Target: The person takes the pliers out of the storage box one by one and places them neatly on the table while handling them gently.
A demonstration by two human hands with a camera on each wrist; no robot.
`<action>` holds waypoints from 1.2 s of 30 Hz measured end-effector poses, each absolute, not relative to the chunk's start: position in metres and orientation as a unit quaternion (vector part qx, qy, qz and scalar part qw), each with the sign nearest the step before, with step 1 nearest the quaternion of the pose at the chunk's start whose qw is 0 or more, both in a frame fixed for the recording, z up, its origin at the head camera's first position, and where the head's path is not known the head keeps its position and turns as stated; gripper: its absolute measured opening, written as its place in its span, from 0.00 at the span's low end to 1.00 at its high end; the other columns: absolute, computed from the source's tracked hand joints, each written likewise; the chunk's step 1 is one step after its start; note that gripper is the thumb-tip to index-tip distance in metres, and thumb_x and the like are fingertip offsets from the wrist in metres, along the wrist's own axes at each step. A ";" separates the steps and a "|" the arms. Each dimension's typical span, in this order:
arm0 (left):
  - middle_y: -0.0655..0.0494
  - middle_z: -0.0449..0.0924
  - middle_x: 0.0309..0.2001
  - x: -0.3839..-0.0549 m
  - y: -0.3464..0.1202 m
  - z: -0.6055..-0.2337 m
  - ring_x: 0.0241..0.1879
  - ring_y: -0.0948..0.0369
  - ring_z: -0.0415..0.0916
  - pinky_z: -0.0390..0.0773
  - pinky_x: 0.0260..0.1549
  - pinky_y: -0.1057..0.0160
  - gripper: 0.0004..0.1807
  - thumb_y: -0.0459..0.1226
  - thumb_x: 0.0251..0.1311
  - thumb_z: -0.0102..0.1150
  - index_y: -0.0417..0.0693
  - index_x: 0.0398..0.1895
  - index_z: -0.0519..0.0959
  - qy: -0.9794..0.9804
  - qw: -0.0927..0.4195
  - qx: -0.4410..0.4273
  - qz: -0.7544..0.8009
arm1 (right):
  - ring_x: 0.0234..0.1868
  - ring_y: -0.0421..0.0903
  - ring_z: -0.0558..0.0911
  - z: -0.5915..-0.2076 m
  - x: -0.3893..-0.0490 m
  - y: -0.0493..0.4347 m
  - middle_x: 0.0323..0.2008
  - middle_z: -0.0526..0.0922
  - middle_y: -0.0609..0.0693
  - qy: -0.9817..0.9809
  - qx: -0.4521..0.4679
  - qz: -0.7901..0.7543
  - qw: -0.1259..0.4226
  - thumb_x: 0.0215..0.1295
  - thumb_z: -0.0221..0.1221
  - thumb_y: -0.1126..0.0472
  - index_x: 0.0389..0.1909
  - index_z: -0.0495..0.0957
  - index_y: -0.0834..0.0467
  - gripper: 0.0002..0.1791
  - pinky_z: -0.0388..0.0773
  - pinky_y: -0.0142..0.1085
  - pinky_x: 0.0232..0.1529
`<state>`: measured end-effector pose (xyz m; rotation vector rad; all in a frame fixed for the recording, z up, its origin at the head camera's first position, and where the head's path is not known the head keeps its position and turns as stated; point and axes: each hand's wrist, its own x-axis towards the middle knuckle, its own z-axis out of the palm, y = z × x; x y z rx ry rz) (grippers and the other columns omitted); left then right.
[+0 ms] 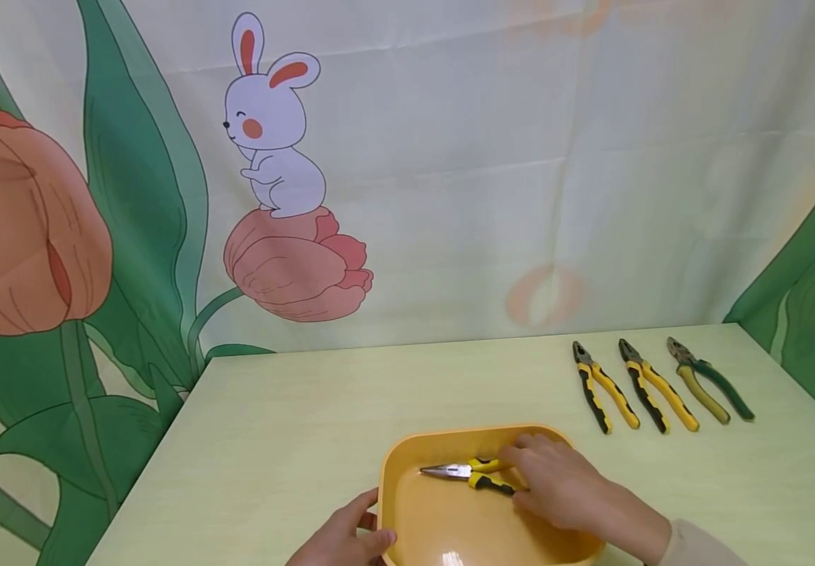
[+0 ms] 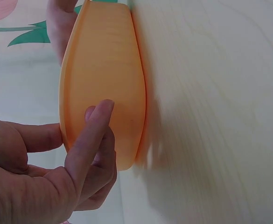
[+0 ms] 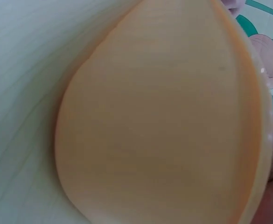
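Note:
A yellow tray (image 1: 407, 444) with raised walls stands on the table. My left hand (image 1: 346, 534) grips its left wall, thumb over the rim and fingers against the outside; the left wrist view shows this hold from the side. Inside the tray lie needle-nose pliers (image 1: 453, 471) with yellow-and-black handles, their tips to the left. My right hand (image 1: 556, 479) reaches over the right wall and holds the handle ends between thumb and fingers, covering them. In the right wrist view the tray's outer wall (image 3: 155, 116) hides the pliers and most of that hand.
At the back right of the pale table (image 1: 273, 440) lie two yellow-and-black pliers (image 1: 594, 385) (image 1: 655, 385) and green-handled pliers (image 1: 707, 381), side by side. A printed cloth (image 1: 442, 196) with a rabbit and tulips hangs behind the table's far edge.

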<state>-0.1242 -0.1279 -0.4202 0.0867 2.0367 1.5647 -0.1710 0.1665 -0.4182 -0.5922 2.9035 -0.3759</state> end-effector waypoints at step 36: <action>0.42 0.72 0.43 -0.124 -0.128 -0.421 0.29 0.60 0.81 0.85 0.34 0.59 0.36 0.31 0.68 0.55 0.29 0.73 0.51 0.761 0.276 0.035 0.585 | 0.46 0.48 0.74 -0.427 -0.173 0.163 0.45 0.78 0.51 0.972 -0.174 -0.101 0.120 0.47 0.76 0.52 0.55 0.78 0.57 0.32 0.75 0.47 0.51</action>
